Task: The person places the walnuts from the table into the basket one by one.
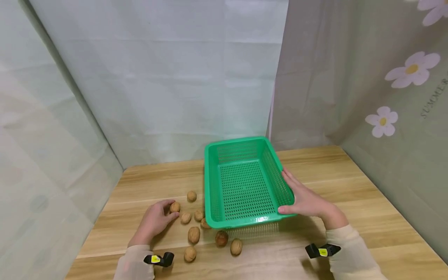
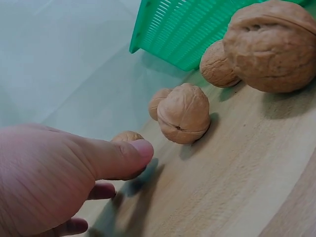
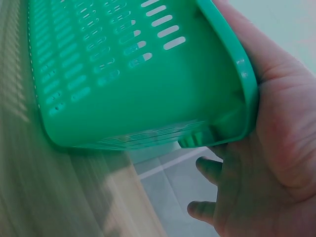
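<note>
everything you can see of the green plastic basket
The green, plastic-looking rectangular basket has an open top, a rounded rim, slotted walls and a perforated floor. Over the wood-grain table, its long sides run away from the viewer. The person's right hand grips its near right corner, thumb over the rim. Brown walnuts lie by its left and near sides, one partly hidden by its near left corner. Whether its base rests on the table is unclear.

Bare left hand [image 1: 154, 221], pale cream left sleeve [image 1: 134, 263], small black left camera [image 1: 167, 259] with a yellow tag [image 1: 155, 259], bare right hand [image 1: 309, 200], right sleeve [image 1: 352, 254] in the same pale cream, right camera [image 1: 312, 251] black too, yellow sticker [image 1: 323, 252] on it, dark marks too small to read
</note>
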`<state>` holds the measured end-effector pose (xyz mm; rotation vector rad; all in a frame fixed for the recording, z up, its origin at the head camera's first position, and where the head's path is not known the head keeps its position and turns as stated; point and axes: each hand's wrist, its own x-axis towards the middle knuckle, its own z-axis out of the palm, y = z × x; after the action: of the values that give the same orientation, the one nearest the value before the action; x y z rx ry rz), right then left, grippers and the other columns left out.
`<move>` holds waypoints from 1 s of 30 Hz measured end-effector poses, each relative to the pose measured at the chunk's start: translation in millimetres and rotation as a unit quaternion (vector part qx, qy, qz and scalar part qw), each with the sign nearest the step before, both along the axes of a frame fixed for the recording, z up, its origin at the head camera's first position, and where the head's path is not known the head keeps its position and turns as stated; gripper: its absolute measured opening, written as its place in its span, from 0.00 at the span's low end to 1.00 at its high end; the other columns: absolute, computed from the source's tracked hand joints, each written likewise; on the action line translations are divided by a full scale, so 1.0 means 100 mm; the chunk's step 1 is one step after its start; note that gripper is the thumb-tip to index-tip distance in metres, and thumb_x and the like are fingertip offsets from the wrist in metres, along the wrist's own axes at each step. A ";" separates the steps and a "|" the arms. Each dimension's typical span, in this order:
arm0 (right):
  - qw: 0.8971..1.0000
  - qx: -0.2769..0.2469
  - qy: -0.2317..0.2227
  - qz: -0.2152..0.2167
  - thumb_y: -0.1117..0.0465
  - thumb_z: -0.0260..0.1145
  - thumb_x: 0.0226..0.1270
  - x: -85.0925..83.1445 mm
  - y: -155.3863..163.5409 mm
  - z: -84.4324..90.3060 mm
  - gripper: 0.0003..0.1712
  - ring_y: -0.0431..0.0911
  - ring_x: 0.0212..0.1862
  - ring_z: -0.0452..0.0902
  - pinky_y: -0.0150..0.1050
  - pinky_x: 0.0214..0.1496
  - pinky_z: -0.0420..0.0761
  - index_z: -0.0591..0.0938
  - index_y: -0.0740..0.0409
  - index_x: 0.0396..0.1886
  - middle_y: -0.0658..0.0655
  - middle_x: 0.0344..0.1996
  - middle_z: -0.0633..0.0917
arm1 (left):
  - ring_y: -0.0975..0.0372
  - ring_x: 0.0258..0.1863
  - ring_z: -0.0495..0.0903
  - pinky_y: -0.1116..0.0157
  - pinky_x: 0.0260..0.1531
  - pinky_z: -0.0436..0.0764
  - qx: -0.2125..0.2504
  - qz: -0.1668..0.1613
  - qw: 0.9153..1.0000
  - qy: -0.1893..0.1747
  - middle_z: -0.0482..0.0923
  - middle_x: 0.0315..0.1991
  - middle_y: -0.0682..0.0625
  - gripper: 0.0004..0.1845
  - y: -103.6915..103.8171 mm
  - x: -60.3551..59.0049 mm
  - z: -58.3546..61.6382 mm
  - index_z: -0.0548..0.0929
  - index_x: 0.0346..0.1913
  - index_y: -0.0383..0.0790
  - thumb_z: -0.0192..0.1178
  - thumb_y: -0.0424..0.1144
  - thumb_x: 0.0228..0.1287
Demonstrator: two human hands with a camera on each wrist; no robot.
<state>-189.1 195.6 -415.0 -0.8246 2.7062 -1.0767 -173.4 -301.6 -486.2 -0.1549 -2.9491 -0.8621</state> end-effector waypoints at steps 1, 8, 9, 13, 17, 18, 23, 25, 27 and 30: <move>1.000 -0.001 -0.001 -0.001 0.47 0.78 0.49 0.01 0.00 -0.01 0.70 0.64 0.74 0.38 0.67 0.64 0.59 0.39 0.60 0.77 0.56 0.76 0.36 | 0.39 0.60 0.70 0.42 0.58 0.67 0.001 0.003 1.000 0.003 0.75 0.58 0.34 0.27 0.00 0.01 0.00 0.77 0.59 0.33 0.68 0.43 0.60; 1.000 0.001 -0.012 -0.011 0.47 0.77 0.51 0.02 0.01 -0.01 0.69 0.64 0.74 0.38 0.67 0.64 0.58 0.37 0.58 0.77 0.53 0.76 0.35 | 0.41 0.59 0.71 0.43 0.57 0.69 0.019 0.022 0.999 0.033 0.76 0.57 0.35 0.27 0.08 0.03 0.20 0.76 0.61 0.34 0.66 0.44 0.62; 1.000 0.001 -0.013 -0.013 0.47 0.77 0.51 0.01 0.01 -0.01 0.69 0.64 0.74 0.38 0.67 0.64 0.58 0.37 0.57 0.77 0.53 0.76 0.35 | 0.42 0.53 0.76 0.44 0.56 0.70 0.023 0.021 0.999 0.038 0.76 0.57 0.36 0.27 0.11 0.03 0.25 0.76 0.61 0.35 0.66 0.44 0.62; 1.000 0.002 -0.020 -0.017 0.45 0.76 0.51 0.00 0.01 -0.01 0.69 0.63 0.74 0.38 0.67 0.64 0.57 0.38 0.57 0.77 0.52 0.76 0.35 | 0.54 0.23 0.77 0.47 0.51 0.74 0.028 0.010 0.998 0.063 0.78 0.56 0.38 0.27 0.28 0.08 0.44 0.77 0.61 0.37 0.67 0.45 0.61; 0.999 0.003 -0.027 -0.019 0.44 0.76 0.51 0.00 0.02 -0.01 0.69 0.63 0.74 0.38 0.67 0.65 0.57 0.38 0.57 0.77 0.53 0.76 0.35 | 0.66 0.07 0.58 0.54 0.41 0.77 0.029 -0.009 0.996 0.082 0.78 0.55 0.40 0.27 0.46 0.17 0.64 0.77 0.60 0.39 0.68 0.46 0.60; 0.999 0.000 -0.029 -0.021 0.44 0.76 0.51 -0.01 0.02 -0.01 0.69 0.63 0.74 0.38 0.67 0.65 0.57 0.38 0.57 0.77 0.53 0.76 0.35 | 0.67 0.07 0.58 0.56 0.38 0.77 0.027 -0.017 0.995 0.089 0.78 0.55 0.41 0.27 0.50 0.18 0.69 0.77 0.60 0.40 0.68 0.47 0.60; 0.999 -0.003 -0.031 -0.025 0.46 0.76 0.51 -0.01 0.03 -0.02 0.69 0.63 0.74 0.38 0.67 0.65 0.55 0.38 0.58 0.77 0.54 0.76 0.35 | 0.69 0.13 0.64 0.56 0.40 0.78 0.018 -0.083 0.988 0.129 0.80 0.53 0.45 0.26 0.76 0.16 0.97 0.79 0.58 0.41 0.69 0.46 0.59; 0.999 -0.003 -0.029 -0.025 0.46 0.76 0.52 -0.02 0.03 -0.02 0.69 0.63 0.74 0.38 0.66 0.66 0.55 0.38 0.58 0.77 0.55 0.76 0.35 | 0.70 0.13 0.63 0.56 0.37 0.79 0.014 -0.112 0.985 0.129 0.81 0.52 0.48 0.26 0.88 0.13 1.08 0.79 0.58 0.41 0.69 0.46 0.59; 0.999 -0.004 -0.026 -0.022 0.46 0.76 0.52 -0.02 0.03 -0.02 0.68 0.63 0.74 0.38 0.66 0.66 0.54 0.38 0.60 0.77 0.56 0.76 0.35 | 0.70 0.12 0.62 0.59 0.33 0.78 0.006 -0.140 0.983 0.121 0.82 0.49 0.50 0.25 1.00 0.08 1.19 0.79 0.58 0.42 0.68 0.47 0.59; 1.000 -0.006 -0.025 -0.015 0.45 0.76 0.52 -0.02 0.00 -0.03 0.69 0.64 0.74 0.37 0.66 0.67 0.54 0.38 0.61 0.77 0.57 0.76 0.35 | 0.67 0.11 0.62 0.62 0.30 0.76 0.002 -0.175 0.980 0.092 0.82 0.44 0.51 0.25 1.18 -0.01 1.34 0.78 0.59 0.42 0.68 0.46 0.60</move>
<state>-190.9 195.8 -418.2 -0.7508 2.6811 -1.1067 -174.2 -184.0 -352.6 -0.7283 -2.7864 -0.8351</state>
